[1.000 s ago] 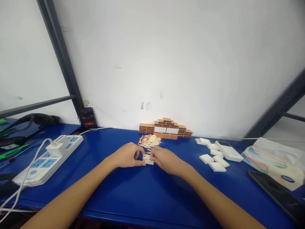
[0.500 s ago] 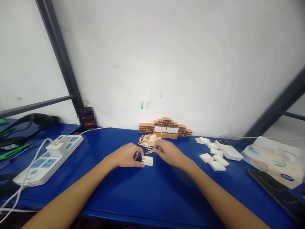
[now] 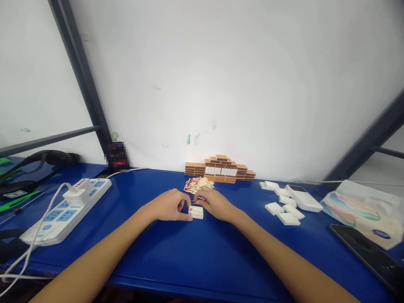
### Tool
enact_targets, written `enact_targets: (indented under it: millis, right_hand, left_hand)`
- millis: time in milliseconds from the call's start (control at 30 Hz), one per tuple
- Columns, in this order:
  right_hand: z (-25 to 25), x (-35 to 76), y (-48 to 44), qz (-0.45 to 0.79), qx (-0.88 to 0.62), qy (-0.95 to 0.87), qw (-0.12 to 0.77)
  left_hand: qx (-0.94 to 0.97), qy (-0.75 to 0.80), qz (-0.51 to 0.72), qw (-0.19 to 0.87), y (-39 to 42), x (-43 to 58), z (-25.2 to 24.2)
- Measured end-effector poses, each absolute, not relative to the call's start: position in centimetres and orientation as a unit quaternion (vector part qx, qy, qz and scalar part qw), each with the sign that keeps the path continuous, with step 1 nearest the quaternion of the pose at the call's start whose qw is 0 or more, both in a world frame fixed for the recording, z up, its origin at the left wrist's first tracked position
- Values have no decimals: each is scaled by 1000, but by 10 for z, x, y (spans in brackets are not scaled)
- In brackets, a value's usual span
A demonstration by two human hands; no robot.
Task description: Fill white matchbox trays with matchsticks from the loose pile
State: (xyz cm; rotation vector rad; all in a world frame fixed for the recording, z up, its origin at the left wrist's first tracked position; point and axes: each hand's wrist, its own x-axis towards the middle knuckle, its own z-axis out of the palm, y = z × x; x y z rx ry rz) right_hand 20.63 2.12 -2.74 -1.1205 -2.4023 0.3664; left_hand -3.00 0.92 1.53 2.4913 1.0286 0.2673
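Note:
A small white matchbox tray (image 3: pixel 197 213) lies on the blue table, with a few red-headed matches in it. My left hand (image 3: pixel 172 206) steadies the tray at its left end, thumb at the near corner and curled fingers at the far one. Just behind the tray, my right hand (image 3: pixel 214 203) pinches a match (image 3: pixel 193 201) between thumb and fingers. A heap of loose matches (image 3: pixel 198 184) lies beyond, partly covered by the right hand.
Stacked brown matchboxes (image 3: pixel 221 169) stand against the wall. To the right are several white trays (image 3: pixel 288 219), a white device (image 3: pixel 304 198), a tissue pack (image 3: pixel 362 214) and a phone (image 3: pixel 362 256). A power strip (image 3: pixel 66 212) with cables lies left.
My right hand has moved left from the edge of the match heap, closer to the tray and my left hand. The left hand stays on the tray.

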Motion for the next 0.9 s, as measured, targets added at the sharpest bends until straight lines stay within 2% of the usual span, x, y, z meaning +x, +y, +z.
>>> enact_targets:
  millis: [467,700,900]
  right_hand:
    - [-17,214,17,112,-482,-857,146]
    - [3,214,0,108,-478,-856,164]
    - [-5,200,-9,94,-466,-870,130]
  left_hand:
    - [903,367,91,204,9,-28,15]
    - [912,360,109,162,10,-27,11]
    - [916,357,111,147,9,-26,11]
